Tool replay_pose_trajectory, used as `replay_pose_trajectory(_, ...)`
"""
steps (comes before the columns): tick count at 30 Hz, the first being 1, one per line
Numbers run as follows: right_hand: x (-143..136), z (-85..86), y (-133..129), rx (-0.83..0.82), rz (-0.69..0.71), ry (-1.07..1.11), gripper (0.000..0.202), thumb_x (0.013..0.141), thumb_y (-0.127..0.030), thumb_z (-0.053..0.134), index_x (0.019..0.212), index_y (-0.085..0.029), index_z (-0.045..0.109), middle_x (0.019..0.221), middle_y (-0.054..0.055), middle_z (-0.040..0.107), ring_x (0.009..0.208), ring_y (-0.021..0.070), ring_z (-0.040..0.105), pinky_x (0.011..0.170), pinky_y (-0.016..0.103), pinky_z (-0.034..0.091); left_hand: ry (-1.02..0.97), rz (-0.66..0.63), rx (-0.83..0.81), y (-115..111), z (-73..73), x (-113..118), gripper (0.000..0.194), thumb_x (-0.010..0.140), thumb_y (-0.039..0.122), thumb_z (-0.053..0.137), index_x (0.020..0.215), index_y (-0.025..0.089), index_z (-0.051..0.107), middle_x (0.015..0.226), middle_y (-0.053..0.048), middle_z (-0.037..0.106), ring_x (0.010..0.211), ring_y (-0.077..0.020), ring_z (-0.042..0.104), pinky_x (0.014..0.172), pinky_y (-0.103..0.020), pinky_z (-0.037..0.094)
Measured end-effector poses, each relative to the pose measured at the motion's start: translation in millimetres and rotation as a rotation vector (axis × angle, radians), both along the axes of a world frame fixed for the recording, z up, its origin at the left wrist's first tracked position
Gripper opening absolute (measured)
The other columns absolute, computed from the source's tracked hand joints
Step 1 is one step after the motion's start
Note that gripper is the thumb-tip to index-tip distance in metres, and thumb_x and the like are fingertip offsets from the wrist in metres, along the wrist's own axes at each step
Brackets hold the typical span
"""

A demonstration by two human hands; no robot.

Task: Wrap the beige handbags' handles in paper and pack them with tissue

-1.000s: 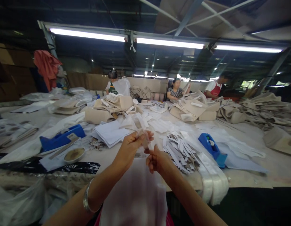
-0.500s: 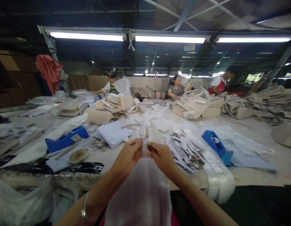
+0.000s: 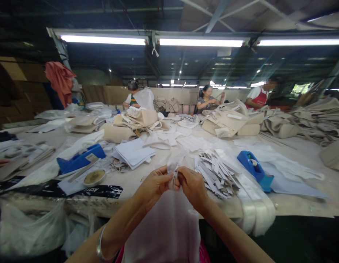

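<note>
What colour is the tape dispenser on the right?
Blue; the tape dispenser shows best in the head view.

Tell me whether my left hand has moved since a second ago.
Yes. Judged against the white paper stack, your left hand now sits lower in the view, its fingers at the clear plastic.

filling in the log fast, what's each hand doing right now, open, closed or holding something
Left hand: closed, pinching a piece of clear plastic.
Right hand: closed, pinching the same plastic beside the left.
</note>
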State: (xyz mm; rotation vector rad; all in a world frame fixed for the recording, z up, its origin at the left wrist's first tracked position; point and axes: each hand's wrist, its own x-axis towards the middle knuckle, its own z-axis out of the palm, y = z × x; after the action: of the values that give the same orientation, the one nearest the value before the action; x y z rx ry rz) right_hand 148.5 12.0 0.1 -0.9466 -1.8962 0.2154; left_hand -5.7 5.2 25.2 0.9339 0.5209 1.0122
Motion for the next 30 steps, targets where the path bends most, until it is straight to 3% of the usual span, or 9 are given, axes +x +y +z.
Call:
replay_pose_trajectory(4,-4.9,0.9,-9.6,-0.264,-0.028,0.49,0.003,0.086,-0.02,0.054,0.086,-0.02,0.056,0.076,0.0,0.06,0.072,0.0155,0.056,0.07,0.027,0.044,0.09,0.224,0.24,-8.1,-2.0,7.2,0.015,0.086,0.026,0.064,0.096,0.015,0.067,0.081,-0.004,0.066,0.076,-0.0166,0.058,0.077,-0.027,0.045)
replay_pose_trajectory(5,-6.1,1.6,-12.5,-0.325,-0.01,0.556,0.007,0.087,-0.025,0.055,0.084,-0.02,0.057,0.078,0.001,0.059,0.075,0.0162,0.056,0.071,0.028,0.044,0.124,0.275,0.29,-9.8,-4.0,9.8,0.015,0.087,0.026,0.062,0.098,0.017,0.067,0.084,-0.004,0.066,0.081,-0.0179,0.059,0.081,-0.028,0.044)
replay_pose_trajectory(8,-9.3,2.5,-19.9,-0.452,0.049,0.59,0.023,0.086,-0.034,0.06,0.07,-0.019,0.059,0.075,0.0,0.052,0.072,0.015,0.05,0.068,0.028,0.041,0.259,0.375,0.381,-14.9,-14.3,18.6,0.021,0.087,0.027,0.062,0.107,0.021,0.066,0.098,-0.004,0.068,0.096,-0.0229,0.059,0.089,-0.03,0.043)
replay_pose_trajectory(12,-11.2,2.0,-22.1,-0.43,0.009,0.666,0.026,0.08,-0.027,0.066,0.059,-0.019,0.052,0.07,-0.003,0.041,0.068,0.0136,0.041,0.065,0.027,0.037,0.374,0.471,0.429,-21.4,-25.6,27.3,0.024,0.086,0.027,0.064,0.109,0.022,0.068,0.109,-0.006,0.066,0.11,-0.027,0.056,0.1,-0.033,0.04)
replay_pose_trajectory(17,-5.7,1.4,-20.8,-0.264,-0.017,0.53,0.018,0.082,-0.021,0.063,0.064,-0.02,0.062,0.078,0.0,0.051,0.08,0.0175,0.047,0.076,0.03,0.038,0.176,0.356,0.325,-16.2,-15.0,23.0,0.032,0.089,0.035,0.06,0.12,0.025,0.064,0.13,-0.007,0.055,0.123,-0.0258,0.049,0.103,-0.033,0.04)
replay_pose_trajectory(22,0.4,-3.8,-27.4,0.006,0.034,0.248,0.022,0.089,-0.016,0.055,0.072,-0.023,0.067,0.081,0.003,0.063,0.082,0.0205,0.048,0.078,0.035,0.037,-0.025,0.093,0.067,-5.6,1.4,17.9,0.038,0.086,0.041,0.065,0.115,0.016,0.066,0.115,-0.012,0.065,0.107,-0.0266,0.06,0.089,-0.035,0.049)
replay_pose_trajectory(24,1.7,-3.5,-30.6,0.042,0.021,0.169,0.022,0.091,-0.016,0.054,0.08,-0.024,0.07,0.09,0.004,0.067,0.087,0.0214,0.049,0.082,0.037,0.036,-0.018,0.109,0.049,-6.1,1.8,20.0,0.04,0.082,0.039,0.071,0.113,0.014,0.068,0.11,-0.013,0.068,0.106,-0.027,0.062,0.09,-0.035,0.049)
replay_pose_trajectory(27,0.4,3.1,-35.2,-0.055,-0.04,0.131,0.009,0.082,-0.022,0.068,0.09,-0.024,0.069,0.098,0.004,0.067,0.091,0.0227,0.05,0.086,0.039,0.034,0.087,0.251,0.147,-11.2,-6.3,25.6,0.042,0.079,0.04,0.073,0.114,0.018,0.068,0.116,-0.011,0.067,0.114,-0.0277,0.059,0.1,-0.037,0.045)
replay_pose_trajectory(30,-4.5,10.3,-36.8,-0.22,-0.026,0.269,0.014,0.079,-0.033,0.069,0.076,-0.022,0.061,0.078,0.0,0.061,0.074,0.0184,0.05,0.075,0.033,0.039,0.308,0.429,0.322,-11.8,-20.6,25.4,0.04,0.077,0.039,0.074,0.115,0.026,0.069,0.126,-0.005,0.064,0.126,-0.0274,0.051,0.111,-0.036,0.037)
